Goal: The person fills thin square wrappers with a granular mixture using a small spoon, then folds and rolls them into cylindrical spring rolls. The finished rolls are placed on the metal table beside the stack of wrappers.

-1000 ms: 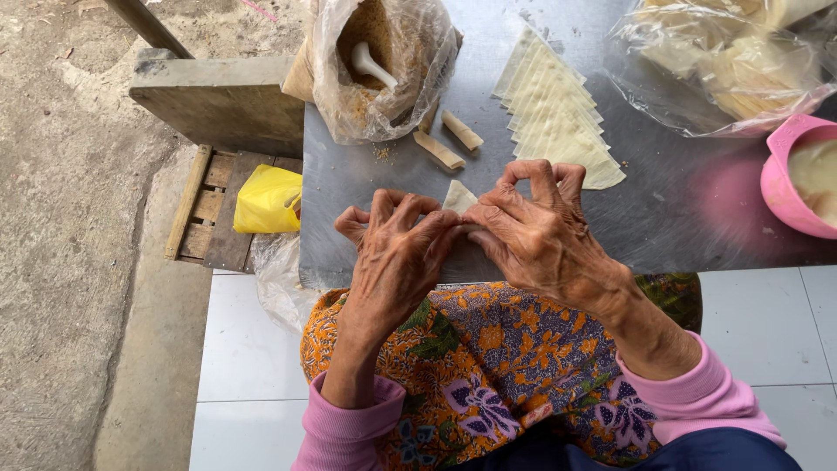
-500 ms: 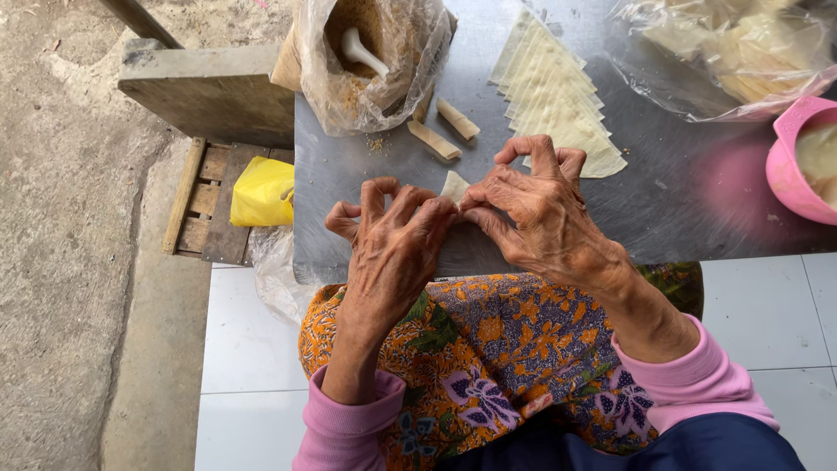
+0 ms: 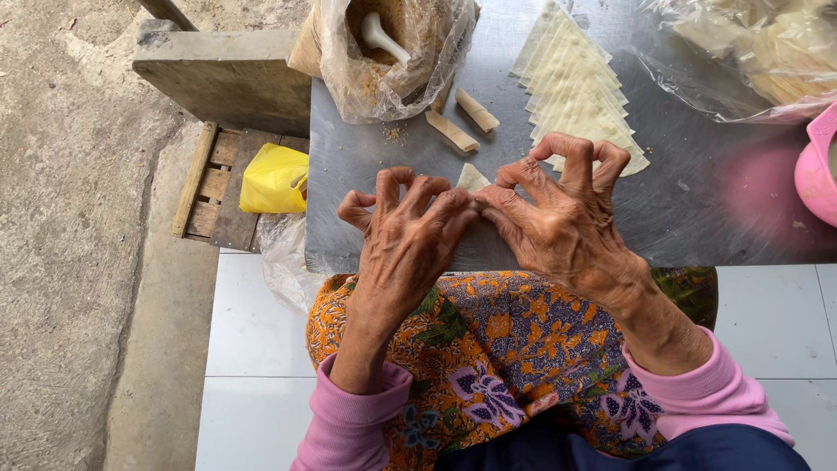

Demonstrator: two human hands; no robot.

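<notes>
Left hand (image 3: 405, 240) and right hand (image 3: 558, 222) meeting fingertip to fingertip over a pale wrapper piece (image 3: 472, 178), pinching it between them on the metal table (image 3: 697, 209), near edge, centre. Most of the piece hidden under the fingers. Two finished rolls (image 3: 465, 120) lying just beyond. Stack of triangular wrappers (image 3: 575, 87) far right of the hands. Plastic bag of crumbly filling with white spoon (image 3: 392, 52) at far left. Pink bowl (image 3: 818, 170) at right edge.
</notes>
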